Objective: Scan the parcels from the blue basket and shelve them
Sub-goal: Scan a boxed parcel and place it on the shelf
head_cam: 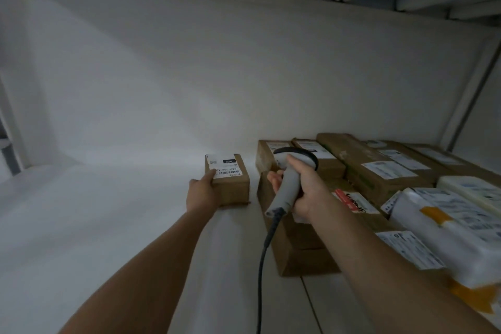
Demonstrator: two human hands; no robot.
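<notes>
Grip: left hand (202, 192) clasps the small parcel (230, 180), which rests on the shelf (108, 211) just left of the stacked parcels (379, 171); right hand (305, 192) is wrapped round the scanner (290, 182) | Risk: I'd say its dangling cable (264, 252) could snag the stack | Containers: no blue basket in sight; the shelf's right end is packed with boxes and bags.

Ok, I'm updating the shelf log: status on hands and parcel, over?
Left hand holds small box on the shelf. Right hand grips scanner. Stacked parcels close on box's right, small gap.
</notes>
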